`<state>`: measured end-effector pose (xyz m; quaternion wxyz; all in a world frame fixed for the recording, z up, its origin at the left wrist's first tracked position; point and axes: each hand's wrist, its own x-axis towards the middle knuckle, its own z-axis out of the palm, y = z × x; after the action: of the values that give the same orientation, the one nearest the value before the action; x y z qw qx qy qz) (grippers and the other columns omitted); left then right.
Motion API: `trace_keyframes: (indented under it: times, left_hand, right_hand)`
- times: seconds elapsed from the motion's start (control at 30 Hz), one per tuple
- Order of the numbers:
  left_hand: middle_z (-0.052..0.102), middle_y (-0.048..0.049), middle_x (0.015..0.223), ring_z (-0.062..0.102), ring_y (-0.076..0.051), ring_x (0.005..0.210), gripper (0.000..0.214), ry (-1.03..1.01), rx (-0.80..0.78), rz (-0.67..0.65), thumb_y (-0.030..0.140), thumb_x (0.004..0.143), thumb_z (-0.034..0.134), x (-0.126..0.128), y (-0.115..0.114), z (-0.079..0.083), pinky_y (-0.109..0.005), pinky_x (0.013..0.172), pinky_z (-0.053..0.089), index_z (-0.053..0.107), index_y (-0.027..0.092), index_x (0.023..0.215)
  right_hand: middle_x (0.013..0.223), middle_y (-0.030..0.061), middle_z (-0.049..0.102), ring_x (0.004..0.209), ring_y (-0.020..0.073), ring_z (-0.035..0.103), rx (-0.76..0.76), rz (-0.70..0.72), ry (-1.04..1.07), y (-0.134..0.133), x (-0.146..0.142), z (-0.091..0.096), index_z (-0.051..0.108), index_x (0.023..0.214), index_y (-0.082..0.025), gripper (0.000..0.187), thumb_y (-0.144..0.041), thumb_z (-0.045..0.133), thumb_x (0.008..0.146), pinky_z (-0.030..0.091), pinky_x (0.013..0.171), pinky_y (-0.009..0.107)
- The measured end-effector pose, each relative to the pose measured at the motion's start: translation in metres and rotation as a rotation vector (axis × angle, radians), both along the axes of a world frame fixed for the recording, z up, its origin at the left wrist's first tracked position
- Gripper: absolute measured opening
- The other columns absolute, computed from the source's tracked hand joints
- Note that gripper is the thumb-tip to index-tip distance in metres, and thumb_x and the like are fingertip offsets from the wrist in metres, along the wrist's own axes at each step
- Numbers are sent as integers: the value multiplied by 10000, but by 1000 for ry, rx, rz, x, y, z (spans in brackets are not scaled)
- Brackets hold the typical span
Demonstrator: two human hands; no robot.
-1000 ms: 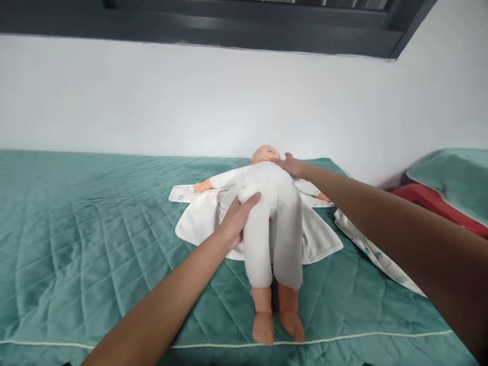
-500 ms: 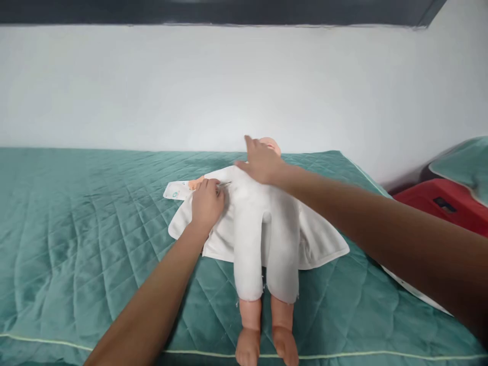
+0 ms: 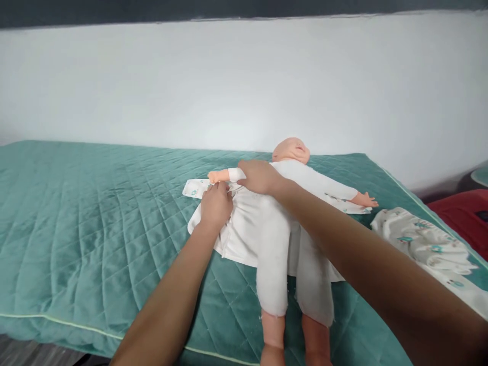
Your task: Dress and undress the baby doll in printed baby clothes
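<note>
A baby doll (image 3: 276, 231) in a white body suit lies on its back on an open white garment (image 3: 236, 244), head (image 3: 292, 150) toward the wall. My left hand (image 3: 216, 205) is closed on the garment's edge beside the doll's outstretched arm (image 3: 223, 175). My right hand (image 3: 259, 177) reaches across the doll's chest and pinches the white cloth near that same shoulder. The doll's other arm (image 3: 343, 194) points right.
A teal quilted bed cover (image 3: 95, 218) spreads out to the left, its front edge low in view. A printed white cloth (image 3: 423, 244) lies at the right. Beyond it is a red object (image 3: 465, 216). A white wall stands behind.
My view has shifted left, so the doll sits further right. My left hand went from the doll's hip to the garment by its arm, and my right hand came from the head to the near shoulder.
</note>
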<state>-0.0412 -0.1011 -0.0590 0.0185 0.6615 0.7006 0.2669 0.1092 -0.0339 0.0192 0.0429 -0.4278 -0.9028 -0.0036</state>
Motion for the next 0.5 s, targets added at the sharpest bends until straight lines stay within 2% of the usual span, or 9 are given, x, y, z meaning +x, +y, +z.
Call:
trace_keyframes:
  times: [0.1,0.2,0.33,0.5]
  left_hand:
    - [722,-102,937,677,-275,911,113,-284,96,5,224,882,542,-4,1,-1,-378,818,497,622,187,954]
    - [722,-61,872,676,-238,847,111,-545,156,8,287,863,572,-9,0,0,-333,779,490,625,193,889]
    - [723,-43,898,651,-214,849,103,-646,180,20,290,821,607,-13,-1,2,-306,755,466,626,192,847]
    - [686,-7,820,627,-170,769,83,-830,181,47,247,776,631,-15,2,0,-282,730,458,605,194,833]
  right_hand:
    - [1128,114,724,991,303,655,8,2,100,-7,10,6,606,1142,-187,306,-420,550,951,437,788,370]
    - [1092,116,726,965,299,647,3,41,110,-13,11,8,628,1098,-193,415,-558,466,984,414,780,366]
    - [1060,126,724,962,309,638,14,52,39,-19,11,10,654,1061,-194,563,-684,391,972,403,820,386]
    - [1005,128,724,914,294,625,16,25,-28,-20,15,10,666,1033,-183,622,-714,350,969,406,845,412]
